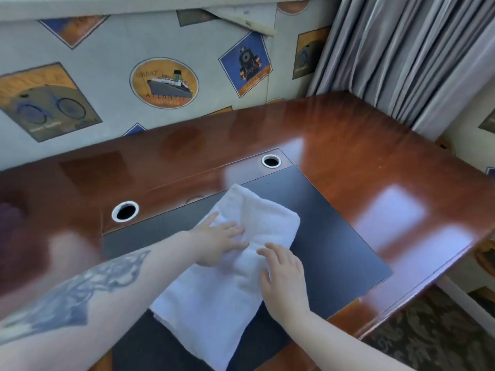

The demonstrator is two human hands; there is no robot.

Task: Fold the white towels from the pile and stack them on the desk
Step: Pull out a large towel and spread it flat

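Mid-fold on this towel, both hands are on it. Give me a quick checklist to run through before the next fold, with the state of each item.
1. White towel lies flat on the dark desk pad: ok, though its near end reaches the pad's front edge.
2. Left hand pressing the towel with straight fingers: ok.
3. Right hand flat on the towel, not bunching it: ok.
4. Far end already doubled over evenly: ok, its edge looks rounded and thick.
5. Free desk surface to the right for a stack: ok.
6. Pile of remaining towels and any finished stack: cannot tell, neither is in view.
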